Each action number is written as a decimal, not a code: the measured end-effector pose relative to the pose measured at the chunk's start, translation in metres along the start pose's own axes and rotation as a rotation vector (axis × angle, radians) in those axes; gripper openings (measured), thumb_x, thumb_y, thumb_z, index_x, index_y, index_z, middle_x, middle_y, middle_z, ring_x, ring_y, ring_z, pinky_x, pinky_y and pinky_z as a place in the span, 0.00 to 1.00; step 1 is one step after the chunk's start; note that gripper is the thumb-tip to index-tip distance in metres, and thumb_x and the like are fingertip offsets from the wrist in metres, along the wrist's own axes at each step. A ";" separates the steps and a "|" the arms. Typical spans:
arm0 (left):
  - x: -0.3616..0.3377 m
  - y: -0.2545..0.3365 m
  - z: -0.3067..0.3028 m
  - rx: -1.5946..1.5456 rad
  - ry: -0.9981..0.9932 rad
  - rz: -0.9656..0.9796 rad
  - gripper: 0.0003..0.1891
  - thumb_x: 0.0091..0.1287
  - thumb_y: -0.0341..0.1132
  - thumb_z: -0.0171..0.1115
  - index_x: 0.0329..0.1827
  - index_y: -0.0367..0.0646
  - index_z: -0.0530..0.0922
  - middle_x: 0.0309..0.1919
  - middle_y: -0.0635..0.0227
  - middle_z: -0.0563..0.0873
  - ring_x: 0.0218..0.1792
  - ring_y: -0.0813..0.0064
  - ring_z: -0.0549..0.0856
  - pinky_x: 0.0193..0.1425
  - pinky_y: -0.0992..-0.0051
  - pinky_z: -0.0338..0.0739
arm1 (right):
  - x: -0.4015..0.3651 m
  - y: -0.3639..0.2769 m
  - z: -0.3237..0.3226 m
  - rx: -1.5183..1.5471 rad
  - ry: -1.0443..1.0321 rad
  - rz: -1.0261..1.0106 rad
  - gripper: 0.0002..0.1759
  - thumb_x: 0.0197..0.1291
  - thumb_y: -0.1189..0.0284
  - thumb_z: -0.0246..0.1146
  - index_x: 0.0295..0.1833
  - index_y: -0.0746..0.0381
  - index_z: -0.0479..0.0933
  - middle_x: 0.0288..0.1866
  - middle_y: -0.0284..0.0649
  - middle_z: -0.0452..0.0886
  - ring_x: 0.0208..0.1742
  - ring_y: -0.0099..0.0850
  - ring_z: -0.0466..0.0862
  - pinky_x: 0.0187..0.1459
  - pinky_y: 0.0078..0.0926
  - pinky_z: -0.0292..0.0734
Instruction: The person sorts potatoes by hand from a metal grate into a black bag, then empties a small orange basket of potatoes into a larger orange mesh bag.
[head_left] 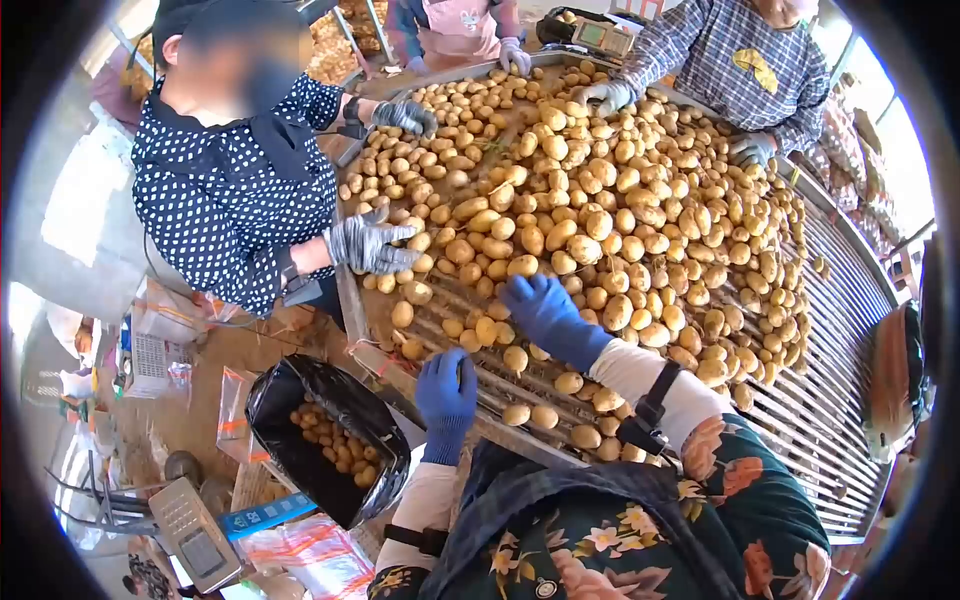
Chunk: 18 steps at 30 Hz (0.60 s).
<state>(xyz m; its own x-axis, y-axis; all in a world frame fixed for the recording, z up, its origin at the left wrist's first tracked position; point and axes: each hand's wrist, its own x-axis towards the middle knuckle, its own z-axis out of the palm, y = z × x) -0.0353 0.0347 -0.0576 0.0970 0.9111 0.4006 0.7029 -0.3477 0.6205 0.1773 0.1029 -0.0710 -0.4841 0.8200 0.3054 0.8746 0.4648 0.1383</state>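
Note:
Many potatoes (600, 225) lie heaped over a slatted sorting table (840, 400). My right hand (552, 318), in a blue glove, reaches over the potatoes near the table's front part. Its fingers are apart and bent down among them, partly hiding what lies underneath. In a matching blue glove, my left hand (446, 400) is at the table's near left edge, beside a black plastic bag (285, 400). Its fingers are curled round what looks like a potato, of which only a brown sliver shows. Inside the bag lie several smaller potatoes (335, 445).
On the left, a co-worker's striped gloves (372, 243) touch potatoes. Across the table, another person's grey glove (608, 97) rests on the heap; a third person stands farther back. A digital scale (195, 535) and plastic bags (310, 555) lie at lower left.

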 end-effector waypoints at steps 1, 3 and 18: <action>0.001 0.000 0.000 0.001 -0.002 0.003 0.05 0.64 0.30 0.63 0.41 0.42 0.80 0.35 0.59 0.85 0.39 0.52 0.83 0.45 0.59 0.76 | 0.000 -0.003 0.003 -0.006 0.001 0.003 0.22 0.51 0.72 0.64 0.54 0.58 0.74 0.50 0.37 0.71 0.40 0.35 0.76 0.36 0.32 0.72; 0.004 0.000 0.001 -0.007 0.003 0.002 0.05 0.64 0.30 0.63 0.40 0.42 0.80 0.35 0.58 0.85 0.39 0.52 0.83 0.45 0.59 0.77 | 0.003 -0.007 0.006 -0.030 0.001 -0.021 0.23 0.50 0.73 0.64 0.55 0.59 0.74 0.50 0.39 0.70 0.39 0.36 0.76 0.36 0.33 0.73; 0.004 0.014 0.000 -1.726 -0.254 -1.027 0.14 0.73 0.44 0.57 0.55 0.46 0.74 0.46 0.62 0.79 0.46 0.62 0.81 0.46 0.62 0.79 | 0.033 0.032 -0.088 0.656 -0.100 0.133 0.25 0.58 0.72 0.64 0.62 0.60 0.72 0.56 0.47 0.77 0.55 0.45 0.80 0.55 0.40 0.77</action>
<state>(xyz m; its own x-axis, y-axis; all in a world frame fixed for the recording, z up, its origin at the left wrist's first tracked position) -0.0248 0.0338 -0.0471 0.3645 0.8208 -0.4398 -0.7087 0.5509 0.4408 0.1919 0.1160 0.0263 -0.4012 0.8967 0.1870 0.7436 0.4380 -0.5051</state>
